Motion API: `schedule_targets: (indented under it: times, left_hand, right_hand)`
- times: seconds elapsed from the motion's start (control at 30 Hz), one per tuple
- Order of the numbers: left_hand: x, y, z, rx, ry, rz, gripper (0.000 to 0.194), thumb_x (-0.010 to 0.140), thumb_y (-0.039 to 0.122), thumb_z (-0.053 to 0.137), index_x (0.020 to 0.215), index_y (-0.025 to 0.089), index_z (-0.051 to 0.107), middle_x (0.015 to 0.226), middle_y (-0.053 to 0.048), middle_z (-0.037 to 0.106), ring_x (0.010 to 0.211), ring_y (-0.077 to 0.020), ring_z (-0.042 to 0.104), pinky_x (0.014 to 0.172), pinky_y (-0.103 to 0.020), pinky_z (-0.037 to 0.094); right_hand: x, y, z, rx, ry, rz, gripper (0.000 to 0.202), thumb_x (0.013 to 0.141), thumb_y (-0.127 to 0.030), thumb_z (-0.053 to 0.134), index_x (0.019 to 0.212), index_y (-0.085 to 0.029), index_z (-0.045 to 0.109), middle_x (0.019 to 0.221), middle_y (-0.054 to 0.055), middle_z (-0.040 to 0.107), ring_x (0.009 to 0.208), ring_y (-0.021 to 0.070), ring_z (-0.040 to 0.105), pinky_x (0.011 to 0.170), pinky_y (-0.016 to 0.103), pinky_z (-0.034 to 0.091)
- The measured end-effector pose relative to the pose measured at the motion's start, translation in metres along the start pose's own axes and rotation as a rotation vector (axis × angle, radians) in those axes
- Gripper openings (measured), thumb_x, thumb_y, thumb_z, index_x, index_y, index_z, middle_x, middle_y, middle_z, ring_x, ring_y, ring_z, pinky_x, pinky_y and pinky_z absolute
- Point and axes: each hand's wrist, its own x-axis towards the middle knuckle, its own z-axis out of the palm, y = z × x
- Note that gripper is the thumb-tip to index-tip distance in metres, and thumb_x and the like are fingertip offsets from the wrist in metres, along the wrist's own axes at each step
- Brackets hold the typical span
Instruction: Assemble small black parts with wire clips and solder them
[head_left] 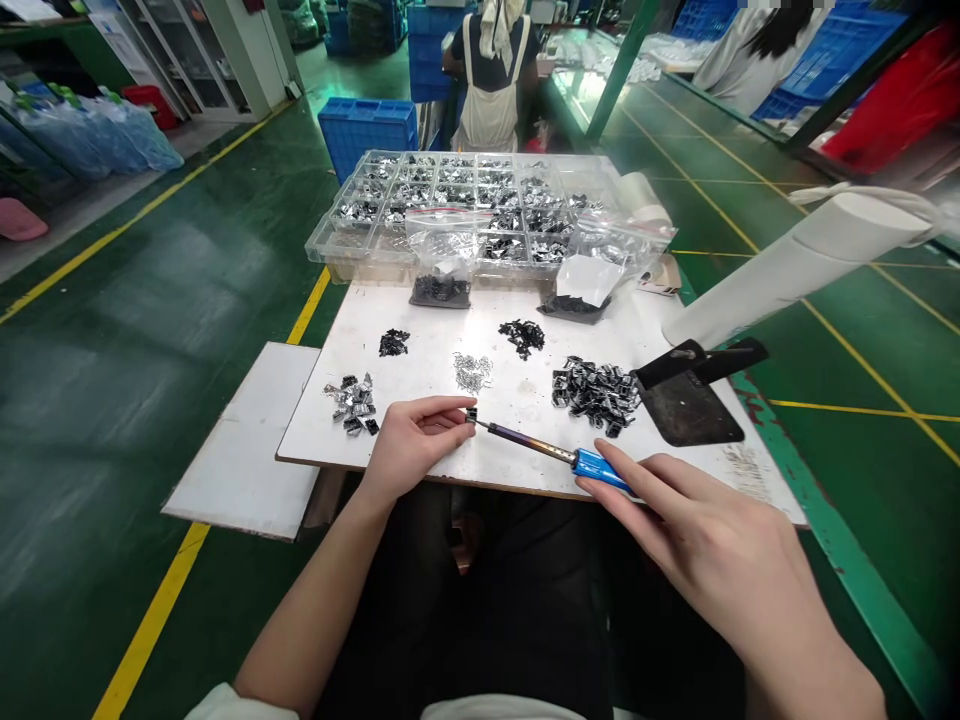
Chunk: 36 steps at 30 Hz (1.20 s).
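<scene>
Just below the middle of the frame, we hold a small black part [471, 414] at the fingertips of our left hand [420, 440], thumb and forefinger pinched on it. Our right hand [675, 510], at lower right, is closed around the blue handle [600, 470] of a soldering iron [529, 442]. The iron slants toward the upper left, its thin tip right at the part; we cannot tell whether the two touch. The hands are apart from each other, with the iron bridging the gap.

The part is above the near edge of the white bench [435, 350]. Beyond it, at the centre of the frame, we see a loose heap of thin silvery pins [472, 373], with a small black pile [394, 343] to its left and another dark pile [523, 338] to its upper right. Mixed silver and black pieces [352, 405] lie left of our left hand; a larger black-and-silver heap [596, 392] lies above the blue handle, beside a dark flat plate [694, 405].

At upper centre, two clear bags [439, 290] with dark contents stand before a clear compartment tray [360, 268]. A white duct [795, 265] slants across the right side.
</scene>
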Motion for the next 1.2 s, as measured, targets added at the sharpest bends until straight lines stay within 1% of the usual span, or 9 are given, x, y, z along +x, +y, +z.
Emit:
schedule_targets:
  times: [0.1, 0.27, 0.6, 0.73, 0.9, 1.07, 1.2]
  left_hand:
    - [0.0, 0.0, 0.0, 0.004, -0.006, 0.003, 0.035, 0.07, 0.025, 0.085, 0.104, 0.018, 0.082, 0.087, -0.006, 0.077, 0.083, -0.0188, 0.073, 0.081, -0.027, 0.061]
    - [0.001, -0.002, 0.0, 0.009, -0.008, 0.017, 0.034, 0.071, 0.026, 0.085, 0.104, 0.019, 0.082, 0.087, -0.005, 0.078, 0.082, -0.0182, 0.073, 0.081, -0.027, 0.061]
    - [0.0, -0.002, 0.0, 0.016, -0.016, 0.037, 0.034, 0.072, 0.024, 0.084, 0.105, 0.018, 0.081, 0.089, -0.005, 0.078, 0.084, -0.0174, 0.073, 0.082, -0.025, 0.061]
    - [0.0, -0.003, 0.0, 0.018, -0.011, 0.04, 0.033, 0.072, 0.023, 0.084, 0.105, 0.018, 0.082, 0.088, -0.004, 0.078, 0.082, -0.0166, 0.073, 0.08, -0.024, 0.062]
    - [0.001, -0.002, 0.001, 0.025, -0.005, 0.039, 0.034, 0.072, 0.022, 0.084, 0.104, 0.016, 0.081, 0.087, -0.005, 0.078, 0.08, -0.0175, 0.073, 0.079, -0.026, 0.063]
    - [0.001, -0.002, 0.0, 0.035, -0.012, 0.046, 0.033, 0.073, 0.023, 0.083, 0.104, 0.017, 0.081, 0.087, -0.005, 0.078, 0.08, -0.0171, 0.073, 0.079, -0.026, 0.063]
    - [0.0, -0.001, 0.0, 0.03, -0.014, 0.047, 0.032, 0.073, 0.023, 0.083, 0.105, 0.017, 0.081, 0.086, -0.004, 0.078, 0.079, -0.0163, 0.073, 0.078, -0.025, 0.062]
  right_hand:
    - [0.006, -0.002, -0.002, -0.037, 0.0, -0.043, 0.038, 0.101, -0.043, 0.054, 0.124, -0.017, 0.069, 0.069, -0.001, 0.06, 0.055, 0.0117, 0.055, 0.052, 0.03, 0.031]
    - [0.01, -0.001, -0.004, -0.074, 0.01, -0.052, 0.038, 0.101, -0.044, 0.053, 0.121, -0.017, 0.07, 0.067, -0.002, 0.056, 0.054, 0.0119, 0.054, 0.053, 0.031, 0.03]
    - [0.014, 0.001, -0.002, -0.099, -0.023, -0.068, 0.04, 0.103, -0.047, 0.047, 0.122, -0.019, 0.07, 0.069, -0.001, 0.057, 0.055, 0.0129, 0.054, 0.054, 0.031, 0.029]
    - [0.017, 0.003, -0.004, -0.082, -0.051, -0.081, 0.041, 0.103, -0.047, 0.046, 0.119, -0.019, 0.07, 0.069, -0.001, 0.056, 0.056, 0.0133, 0.056, 0.055, 0.031, 0.03]
    - [0.021, 0.005, -0.006, -0.107, -0.082, -0.106, 0.042, 0.103, -0.049, 0.043, 0.113, -0.019, 0.072, 0.067, 0.0, 0.055, 0.055, 0.0147, 0.056, 0.053, 0.032, 0.028]
    - [0.022, 0.007, -0.007, -0.115, -0.085, -0.13, 0.042, 0.103, -0.048, 0.043, 0.11, -0.019, 0.073, 0.066, 0.0, 0.054, 0.052, 0.0139, 0.054, 0.051, 0.031, 0.028]
    - [0.022, 0.009, -0.007, -0.123, -0.08, -0.147, 0.039, 0.102, -0.047, 0.047, 0.112, -0.019, 0.072, 0.067, 0.0, 0.055, 0.053, 0.0136, 0.054, 0.051, 0.031, 0.029]
